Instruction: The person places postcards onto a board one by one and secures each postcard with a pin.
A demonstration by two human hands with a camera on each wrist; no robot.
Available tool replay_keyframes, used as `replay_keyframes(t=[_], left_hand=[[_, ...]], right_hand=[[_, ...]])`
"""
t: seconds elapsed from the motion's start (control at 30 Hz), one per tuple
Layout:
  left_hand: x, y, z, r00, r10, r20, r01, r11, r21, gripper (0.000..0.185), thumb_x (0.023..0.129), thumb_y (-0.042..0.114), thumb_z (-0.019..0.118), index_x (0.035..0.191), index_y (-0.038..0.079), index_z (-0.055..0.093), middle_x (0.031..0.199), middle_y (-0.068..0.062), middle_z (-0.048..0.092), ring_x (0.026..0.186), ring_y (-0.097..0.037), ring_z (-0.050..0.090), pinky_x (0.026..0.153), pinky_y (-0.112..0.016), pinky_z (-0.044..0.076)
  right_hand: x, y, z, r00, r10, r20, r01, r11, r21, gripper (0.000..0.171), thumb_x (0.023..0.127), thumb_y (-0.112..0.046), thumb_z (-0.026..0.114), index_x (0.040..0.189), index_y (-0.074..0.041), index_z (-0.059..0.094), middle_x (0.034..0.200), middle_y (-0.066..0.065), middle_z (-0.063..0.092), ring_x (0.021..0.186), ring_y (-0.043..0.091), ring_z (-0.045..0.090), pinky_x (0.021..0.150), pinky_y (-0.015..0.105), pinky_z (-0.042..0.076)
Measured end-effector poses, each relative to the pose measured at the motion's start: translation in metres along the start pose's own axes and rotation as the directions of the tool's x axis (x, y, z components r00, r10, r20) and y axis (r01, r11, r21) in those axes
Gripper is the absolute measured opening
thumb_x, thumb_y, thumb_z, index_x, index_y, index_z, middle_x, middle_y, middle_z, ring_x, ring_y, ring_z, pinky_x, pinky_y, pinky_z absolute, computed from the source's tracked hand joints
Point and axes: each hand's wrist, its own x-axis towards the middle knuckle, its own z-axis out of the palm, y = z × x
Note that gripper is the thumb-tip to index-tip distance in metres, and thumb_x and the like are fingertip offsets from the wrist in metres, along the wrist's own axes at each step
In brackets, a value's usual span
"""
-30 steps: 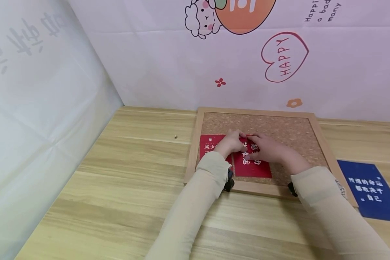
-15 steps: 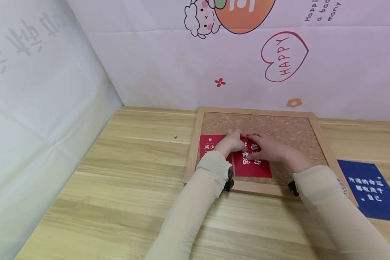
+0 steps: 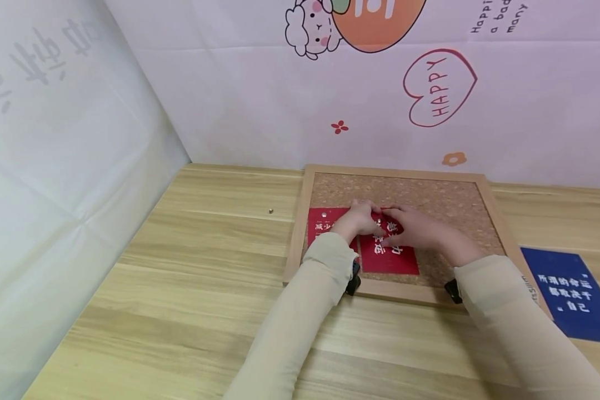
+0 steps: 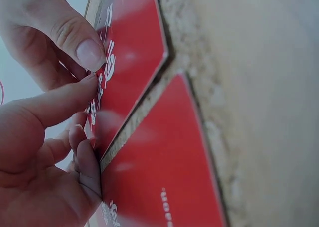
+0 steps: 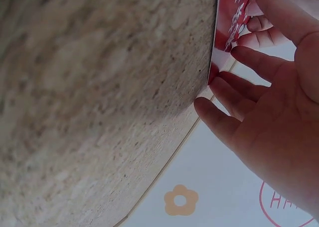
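A red card with white lettering [image 3: 391,264] lies on the framed corkboard [image 3: 432,194]. Both hands bend over its upper part. My left hand [image 3: 358,218] touches the card from the left; its thumb stretches across the print in the left wrist view, the other fingers loosely bent. My right hand [image 3: 415,226] rests on the card's upper right, fingers spread, with some fingertips at its edge in the right wrist view. Between the hands shows a small shiny pin [image 3: 379,221]. To the left lies a second red card [image 3: 316,219], partly hidden by my left arm, with a silver pin [image 3: 324,214] near its top.
A small brass-coloured pin [image 3: 271,211] lies on the wooden table [image 3: 195,255] left of the board. At the board's right side a blue card [image 3: 577,294] with white writing lies partly by the frame. A printed white cloth [image 3: 260,105] hangs behind.
Hands and cards keep almost the same places. My right wrist has shifted very slightly to the right, and the view has tilted a little.
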Motion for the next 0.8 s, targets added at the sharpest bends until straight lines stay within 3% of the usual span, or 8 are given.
replay_keyframes(t=[0.8], left_hand=[[-0.002,0.004,0.003,0.998,-0.068,-0.014,0.069,0.997,0.029,0.042,0.089,0.024,0.068,0.129,0.018,0.056,0.142,-0.008,0.034,0.127,-0.02,0.038,0.099,-0.032,0.043]], right_hand=[[0.002,0.011,-0.002,0.997,0.074,0.014,-0.073,0.995,-0.064,0.085,0.087,-0.039,0.067,0.145,0.009,0.027,0.147,0.037,0.023,0.132,0.058,0.026,0.102,0.069,0.031]])
